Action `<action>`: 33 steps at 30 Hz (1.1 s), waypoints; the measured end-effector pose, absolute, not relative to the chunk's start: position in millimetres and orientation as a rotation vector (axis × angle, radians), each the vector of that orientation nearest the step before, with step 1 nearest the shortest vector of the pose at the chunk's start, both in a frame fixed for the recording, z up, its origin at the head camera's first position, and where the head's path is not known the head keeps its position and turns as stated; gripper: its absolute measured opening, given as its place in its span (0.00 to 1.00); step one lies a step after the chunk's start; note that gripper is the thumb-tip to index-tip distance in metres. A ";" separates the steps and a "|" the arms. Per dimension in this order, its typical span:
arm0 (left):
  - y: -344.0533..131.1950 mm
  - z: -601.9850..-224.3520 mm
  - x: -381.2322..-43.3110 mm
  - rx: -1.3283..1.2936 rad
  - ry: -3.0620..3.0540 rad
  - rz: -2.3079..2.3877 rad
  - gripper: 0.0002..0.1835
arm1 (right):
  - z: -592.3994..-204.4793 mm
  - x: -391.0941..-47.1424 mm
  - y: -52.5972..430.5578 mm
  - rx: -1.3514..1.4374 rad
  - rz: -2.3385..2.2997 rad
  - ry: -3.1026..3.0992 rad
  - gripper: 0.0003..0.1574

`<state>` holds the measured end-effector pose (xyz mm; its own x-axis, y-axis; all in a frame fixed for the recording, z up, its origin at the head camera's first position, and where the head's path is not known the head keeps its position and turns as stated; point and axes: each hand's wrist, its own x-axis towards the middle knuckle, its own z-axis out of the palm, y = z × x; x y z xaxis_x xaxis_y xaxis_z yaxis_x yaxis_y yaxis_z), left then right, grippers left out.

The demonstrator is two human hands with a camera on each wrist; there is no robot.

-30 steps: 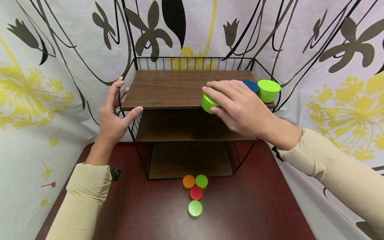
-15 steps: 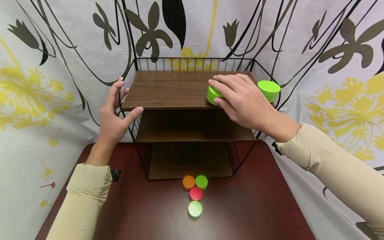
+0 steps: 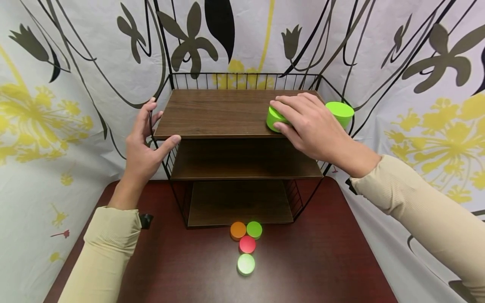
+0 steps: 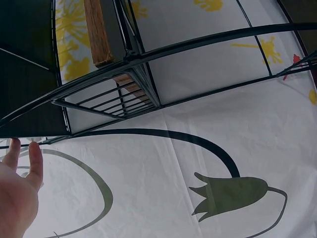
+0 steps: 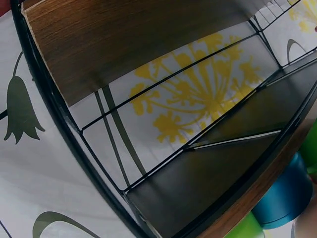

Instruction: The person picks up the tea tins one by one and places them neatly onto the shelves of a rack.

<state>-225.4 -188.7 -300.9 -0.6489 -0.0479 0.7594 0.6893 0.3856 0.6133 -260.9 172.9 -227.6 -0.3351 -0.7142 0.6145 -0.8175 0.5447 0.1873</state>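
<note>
In the head view my right hand (image 3: 312,124) grips a bright green round container (image 3: 275,119) at the front of the top shelf. Another bright green round container (image 3: 341,112) stands at the shelf's right end. Between them, a blue round container (image 5: 285,193) shows in the right wrist view; in the head view my hand hides it. My left hand (image 3: 145,145) rests on the left side of the wire-framed shelf rack (image 3: 216,110), thumb over the front edge and fingers extended along the frame. Its fingers (image 4: 35,166) touch the frame in the left wrist view.
Below the rack, on the dark red table (image 3: 303,261), sit an orange disc (image 3: 238,230), a green disc (image 3: 254,230), a red disc (image 3: 247,244) and a pale green disc (image 3: 246,264). A patterned cloth (image 3: 417,126) surrounds the table behind and at the sides.
My right hand has carried the green container right and back, from in front of the shelf edge to the top shelf, and now covers the blue container. My left hand has stayed put.
</note>
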 end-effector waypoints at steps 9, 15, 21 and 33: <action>-187.4 -297.6 -222.0 -0.557 -1.929 -1.324 0.39 | -228.9 -261.5 176.7 1.184 0.171 -2.142 0.29; -187.1 -297.0 -221.7 -0.567 -1.933 -1.325 0.39 | -229.8 -261.4 178.0 1.181 0.177 -2.122 0.29; -187.5 -297.2 -221.8 -0.567 -1.936 -1.329 0.39 | -230.4 -261.9 177.3 1.175 0.172 -2.113 0.28; -187.0 -296.9 -222.1 -0.569 -1.917 -1.332 0.38 | -229.3 -252.7 175.6 1.159 0.201 -2.062 0.29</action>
